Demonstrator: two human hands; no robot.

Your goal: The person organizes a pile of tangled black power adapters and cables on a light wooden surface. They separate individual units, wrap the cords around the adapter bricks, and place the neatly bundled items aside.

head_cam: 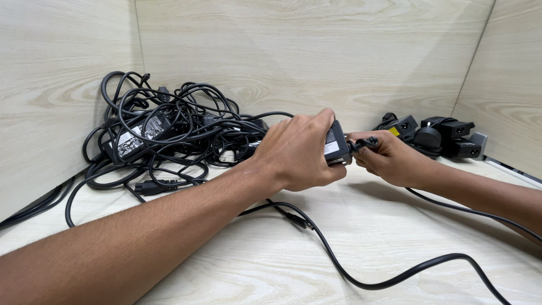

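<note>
My left hand [296, 151] is closed around a black power adapter brick [337, 144] with a white label, held above the tabletop at the centre. My right hand [389, 158] pinches a black cable plug [361, 144] right at the brick's end; whether the plug is seated in the socket is hidden by my fingers. A black cable [361, 279] trails from under my hands across the near tabletop to the lower right.
A tangled heap of black cables and adapters [164, 133] fills the back left corner. Several neatly wound black adapters [437, 135] sit at the back right. Pale wood walls [316, 51] enclose the table [248, 265] on three sides.
</note>
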